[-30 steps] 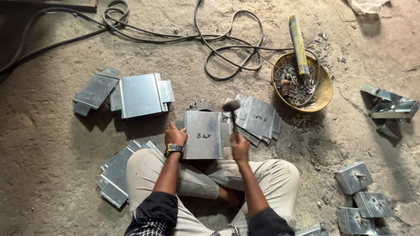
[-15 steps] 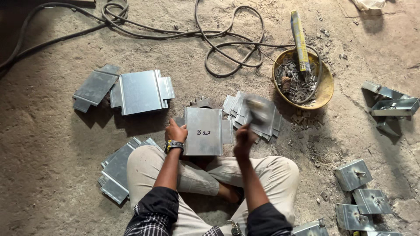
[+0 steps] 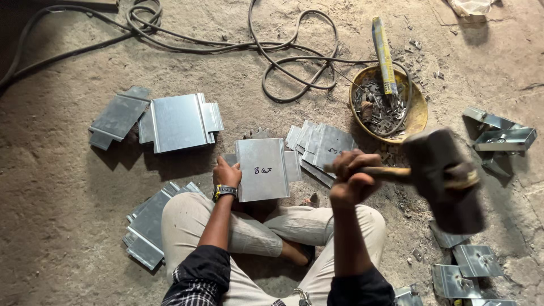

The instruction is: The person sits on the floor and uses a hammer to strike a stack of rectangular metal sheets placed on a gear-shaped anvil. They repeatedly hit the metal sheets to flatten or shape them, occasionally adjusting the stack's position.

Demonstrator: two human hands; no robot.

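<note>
Two hands busy. My left hand [image 3: 226,173] presses on the left edge of the plate [image 3: 262,169], which lies flat on the floor [image 3: 68,226] just ahead of my crossed legs. My right hand [image 3: 350,177] is clenched round the handle of the mallet [image 3: 445,178], head raised off to the right, blurred. More plates fanned in a stack [image 3: 323,148] behind it, another stack [image 3: 178,122] far left. Yellow bowl [image 3: 418,110] of scrap sits near the cables [image 3: 283,62].
</note>
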